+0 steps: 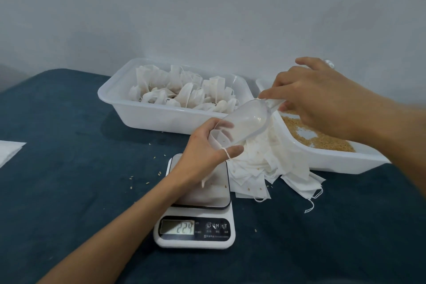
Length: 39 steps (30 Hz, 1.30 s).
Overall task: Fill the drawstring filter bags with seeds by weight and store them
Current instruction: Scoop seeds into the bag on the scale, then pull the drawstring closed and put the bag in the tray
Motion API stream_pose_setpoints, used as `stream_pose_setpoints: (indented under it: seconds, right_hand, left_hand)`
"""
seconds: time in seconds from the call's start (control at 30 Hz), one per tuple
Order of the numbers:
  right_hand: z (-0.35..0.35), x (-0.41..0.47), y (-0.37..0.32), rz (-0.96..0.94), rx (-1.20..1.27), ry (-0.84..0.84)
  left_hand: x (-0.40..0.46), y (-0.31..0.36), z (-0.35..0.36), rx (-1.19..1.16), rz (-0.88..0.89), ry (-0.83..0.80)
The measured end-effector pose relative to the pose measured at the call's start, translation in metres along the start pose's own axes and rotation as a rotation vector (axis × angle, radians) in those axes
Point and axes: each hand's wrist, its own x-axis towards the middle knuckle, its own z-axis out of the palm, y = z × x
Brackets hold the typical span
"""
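Note:
My left hand (202, 147) holds a white drawstring filter bag (215, 139) open above the digital scale (196, 221), its string looped over my thumb. My right hand (315, 99) grips the handle of a clear plastic scoop (247, 124), tilted so its mouth points into the bag. The scale's display reads 224. A white tray (334, 159) at the right holds brown seeds (322, 138). Another white tray (143, 113) behind holds several filled bags (184, 90). A pile of empty filter bags (272, 168) lies right of the scale.
Everything rests on a dark blue cloth-covered table (69, 191) against a pale wall. Loose seeds (147, 174) are scattered left of the scale. A white sheet (9, 150) pokes in at the left edge.

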Motion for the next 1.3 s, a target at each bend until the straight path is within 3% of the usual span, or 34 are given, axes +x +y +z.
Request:
stream_pose_setpoints:
  seconds: [0.7,0.8,0.9,1.03,1.17,1.3]
  right_hand:
    - [0.01,-0.006,0.006,0.036,0.137,0.09]
    - [0.025,-0.017,0.013,0.139,0.299,0.106]
    - [0.053,-0.03,0.018,0.357,0.546,0.14]
    - [0.093,-0.036,0.012,0.522,0.911,0.237]
    - [0.117,-0.031,-0.004,0.545,1.256,0.363]
    - [0.129,-0.023,-0.021,0.543,1.576,0.469]
  left_hand:
    - [0.003,0.005,-0.005,0.004,-0.037,-0.048]
    - [0.005,0.003,-0.007,0.045,-0.09,-0.078]
    - [0.009,0.001,-0.009,0.135,-0.155,-0.116]
    - [0.009,-0.001,-0.01,0.081,-0.097,-0.157]
    - [0.015,0.009,-0.02,-0.09,-0.083,-0.076]
    - [0.052,0.027,-0.043,0.023,0.008,0.111]
